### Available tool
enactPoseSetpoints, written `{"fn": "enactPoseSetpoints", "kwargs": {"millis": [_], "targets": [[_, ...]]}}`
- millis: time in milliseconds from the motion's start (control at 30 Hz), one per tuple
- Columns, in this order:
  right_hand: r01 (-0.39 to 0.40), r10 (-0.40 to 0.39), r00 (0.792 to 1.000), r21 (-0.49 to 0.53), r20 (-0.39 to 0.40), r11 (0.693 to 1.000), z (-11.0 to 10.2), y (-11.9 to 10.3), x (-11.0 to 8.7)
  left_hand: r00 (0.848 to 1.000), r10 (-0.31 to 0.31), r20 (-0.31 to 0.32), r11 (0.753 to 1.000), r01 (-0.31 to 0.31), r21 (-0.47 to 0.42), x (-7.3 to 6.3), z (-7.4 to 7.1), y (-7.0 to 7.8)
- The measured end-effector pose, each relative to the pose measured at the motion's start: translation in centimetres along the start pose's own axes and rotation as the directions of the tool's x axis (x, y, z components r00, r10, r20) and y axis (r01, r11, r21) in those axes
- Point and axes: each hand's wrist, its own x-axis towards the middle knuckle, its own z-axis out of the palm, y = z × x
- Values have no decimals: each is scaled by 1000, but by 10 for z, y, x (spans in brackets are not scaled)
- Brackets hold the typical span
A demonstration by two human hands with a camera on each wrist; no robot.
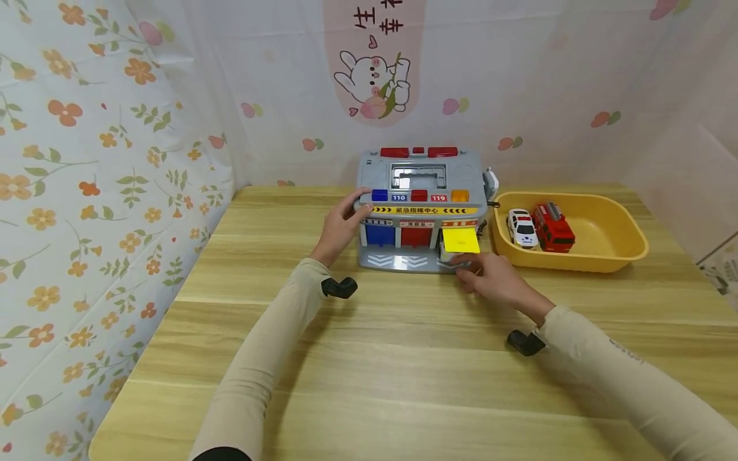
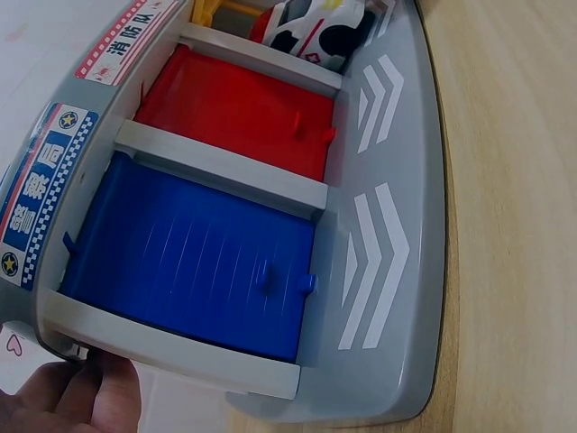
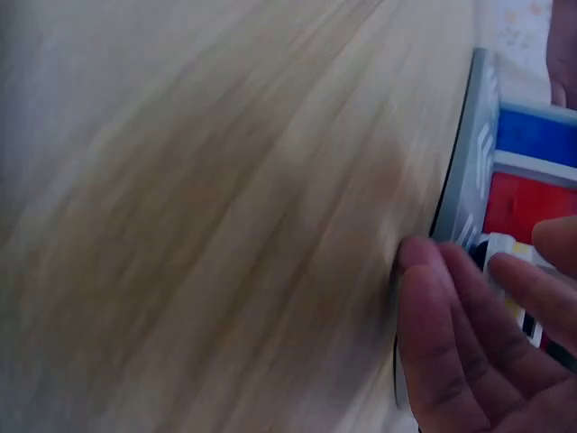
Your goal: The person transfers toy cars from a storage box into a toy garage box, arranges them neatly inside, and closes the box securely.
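A grey toy emergency station (image 1: 423, 182) stands on the table, with a blue door (image 2: 194, 257) and a red door (image 2: 239, 108) down. Its yellow door (image 1: 460, 241) is raised. My left hand (image 1: 341, 225) grips the station's left front corner, thumb on top and fingers against the side. In the yellow-door bay sits a white toy ambulance (image 2: 320, 29) with red and black markings, partly inside. At that bay, my right hand (image 1: 490, 278) has its fingers extended. One fingertip touches the ambulance's rear in the right wrist view, while the other fingers lie by the station's front ramp.
To the station's right is a yellow bin (image 1: 605, 256) holding a white police car (image 1: 522, 228) and a red fire truck (image 1: 553, 228). A small white part (image 1: 491, 183) juts from the station's right side. A patterned cloth (image 1: 277, 96) hangs behind the wooden table (image 1: 403, 384).
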Motion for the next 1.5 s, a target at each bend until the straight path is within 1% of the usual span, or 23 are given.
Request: {"fn": "enactPoseSetpoints", "kwargs": {"millis": [67,267,500,733,900,1000,1100,1200,1267,1367,1500], "targets": [[11,-11,1000,-31,3,999,-1,2,0,1000,1,3,1000,-1,-2,0,0,0],[32,-32,999,-49,3,998,-2,7,3,1000,4,8,1000,-4,13,-1,1,0],[-20,19,1000,-93,-6,995,-3,6,8,1000,8,6,1000,-8,12,-1,0,0],[-18,16,1000,-122,-18,992,-7,5,8,1000,10,6,1000,-10,4,-2,0,0],[13,-15,1000,-111,-21,994,-8,3,4,1000,12,1,1000,-12,16,-1,-1,-1],[42,-44,999,-76,-32,996,-9,5,1,1000,14,1,1000,-14,20,-1,-1,-1],[70,-72,995,-37,-67,997,-12,6,-4,1000,14,2,1000,-14,16,-1,0,-1],[96,-97,985,-16,-140,995,-17,8,-7,1000,17,1,1000,-17,13,-2,0,-1],[113,-114,971,-17,-209,993,-22,8,-9,1000,18,1,1000,-18,15,-2,0,0],[145,-145,941,-25,-306,989,-29,5,-12,1000,18,2,1000,-18,11,-2,0,0],[180,-196,890,-79,-413,981,-37,0,-13,1000,13,-2,1000,-13,11,-2,0,0]]}}
